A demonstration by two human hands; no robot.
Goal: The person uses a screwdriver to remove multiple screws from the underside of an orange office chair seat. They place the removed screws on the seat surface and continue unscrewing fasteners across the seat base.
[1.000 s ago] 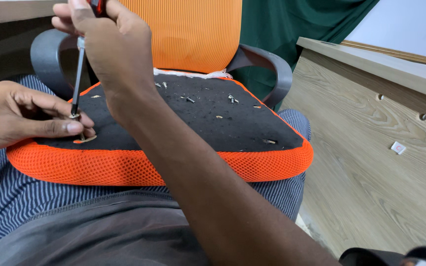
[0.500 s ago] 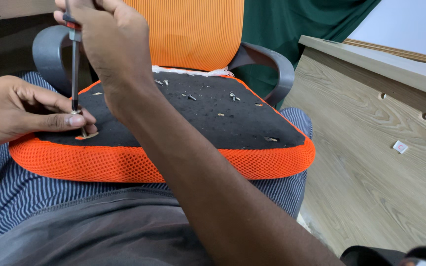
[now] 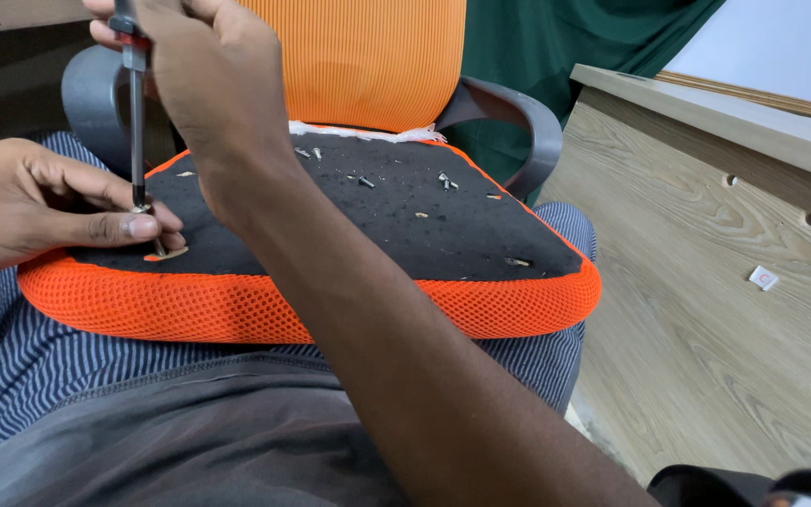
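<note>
An upturned orange mesh seat cushion (image 3: 330,305) with a black underside (image 3: 405,230) rests across my lap. My right hand (image 3: 208,84) grips a screwdriver (image 3: 133,122) by its handle, shaft pointing straight down. The tip meets a screw (image 3: 152,239) standing at the cushion's left front corner. My left hand (image 3: 30,211) pinches that screw between thumb and fingers, steadying it. My right forearm crosses the cushion diagonally.
Several loose screws (image 3: 443,181) lie scattered on the black underside. Behind stands an orange-backed office chair (image 3: 368,61) with grey armrests (image 3: 518,122). A light wooden panel (image 3: 706,282) with holes rises at the right. A green cloth (image 3: 556,47) hangs beyond.
The screwdriver handle has shifted left and now stands more upright. The tip stays on the screw and my left hand keeps its pinch. The view has moved slightly.
</note>
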